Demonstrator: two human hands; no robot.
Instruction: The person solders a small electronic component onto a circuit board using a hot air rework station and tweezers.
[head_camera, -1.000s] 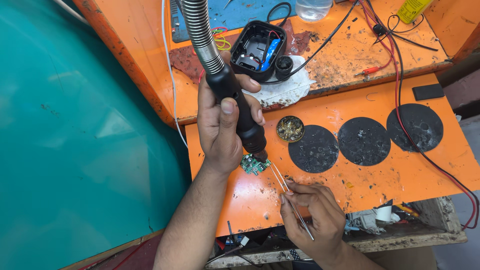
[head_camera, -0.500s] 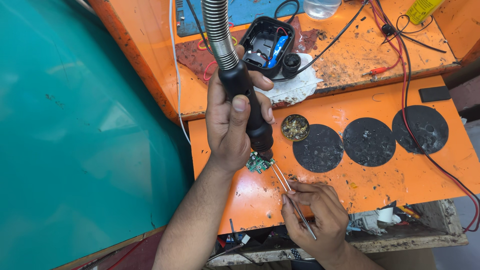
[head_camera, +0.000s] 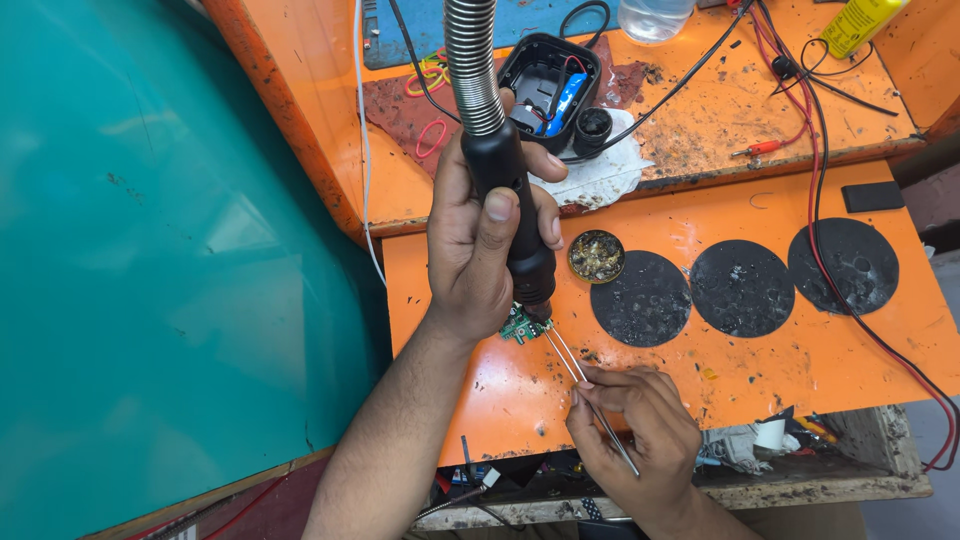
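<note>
Black plastic fills my left hand (head_camera: 478, 250): its fingers are wrapped tight around the black hot-air handpiece with a ribbed metal hose (head_camera: 505, 190), nozzle down over the small green circuit board (head_camera: 518, 324). My right hand (head_camera: 630, 425) pinches thin steel tweezers (head_camera: 588, 392), tips meeting the board's edge. That board lies on the orange workbench shelf (head_camera: 800, 350), near its left end. Just beyond stand a round tin of brass wool (head_camera: 596, 256) and three black round pads (head_camera: 740, 286).
</note>
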